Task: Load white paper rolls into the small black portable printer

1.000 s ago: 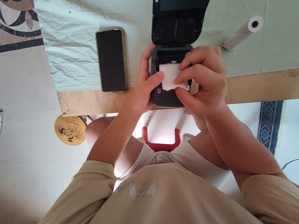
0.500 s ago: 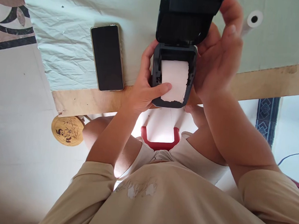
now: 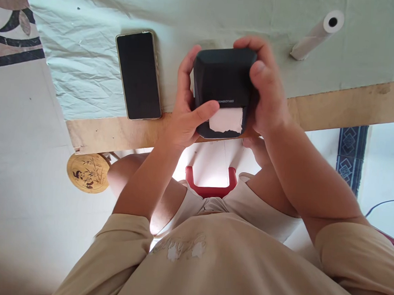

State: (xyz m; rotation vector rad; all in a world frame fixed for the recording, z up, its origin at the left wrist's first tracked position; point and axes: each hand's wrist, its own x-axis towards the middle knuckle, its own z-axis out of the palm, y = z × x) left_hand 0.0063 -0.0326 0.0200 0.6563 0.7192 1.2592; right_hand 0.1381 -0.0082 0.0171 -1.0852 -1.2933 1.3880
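A small black printer [image 3: 223, 80] sits at the near edge of the table [image 3: 346, 107], its lid down. A torn strip of white paper [image 3: 225, 121] sticks out of its front slot. My left hand [image 3: 185, 113] grips the printer's left side, thumb lying on the paper's left edge. My right hand [image 3: 265, 91] wraps over the lid's top right corner and right side, fingers pressed on the lid.
A dark phone [image 3: 138, 75] lies face up left of the printer on the pale green cloth [image 3: 89, 52]. A white paper roll [image 3: 319, 34] lies at the far right. Below the table edge are my knees, a red stool [image 3: 210, 184] and a round bamboo-print disc [image 3: 87, 173].
The printer's lid, open before, is now down. My right hand went from the paper to the lid and swung it shut. The paper now shows only below the lid.
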